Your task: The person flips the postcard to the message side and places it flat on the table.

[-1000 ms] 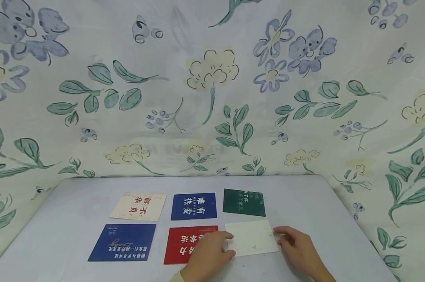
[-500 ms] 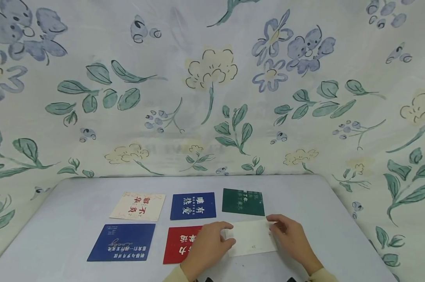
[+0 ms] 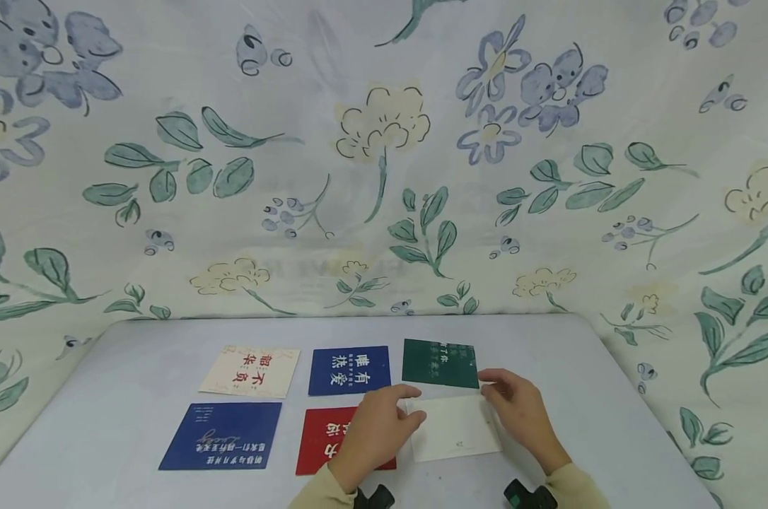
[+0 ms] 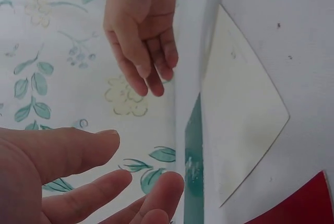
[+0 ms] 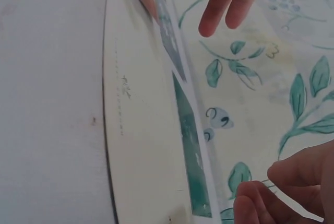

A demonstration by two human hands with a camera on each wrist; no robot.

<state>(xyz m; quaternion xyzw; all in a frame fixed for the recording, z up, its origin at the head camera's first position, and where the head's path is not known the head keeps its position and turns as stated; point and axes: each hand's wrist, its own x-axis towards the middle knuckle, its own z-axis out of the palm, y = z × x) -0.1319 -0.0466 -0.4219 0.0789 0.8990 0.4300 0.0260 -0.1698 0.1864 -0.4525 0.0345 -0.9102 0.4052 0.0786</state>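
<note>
A cream card [image 3: 455,428] lies flat on the white table, with small marks near its lower edge. My left hand [image 3: 377,433] hovers over the red card [image 3: 320,442], hiding much of its right side, with thumb and forefinger spread by the cream card's left edge. In the left wrist view the fingers [image 4: 99,151] hold nothing. Beside the cream card's upper right corner is my right hand [image 3: 522,413], its fingers loosely bent. In the right wrist view that hand [image 5: 287,187] shows no card between thumb and fingers. Just behind lies a dark green card [image 3: 440,363].
A blue card [image 3: 348,370] and a cream card with red characters [image 3: 250,371] lie in the back row. A larger blue card [image 3: 221,436] lies front left. The white table [image 3: 549,346] ends at a floral cloth [image 3: 307,162] hanging behind it.
My right hand has moved away from the cream card's right edge, up toward the green card. My left hand has lifted slightly back from the cream card, which stays in place.
</note>
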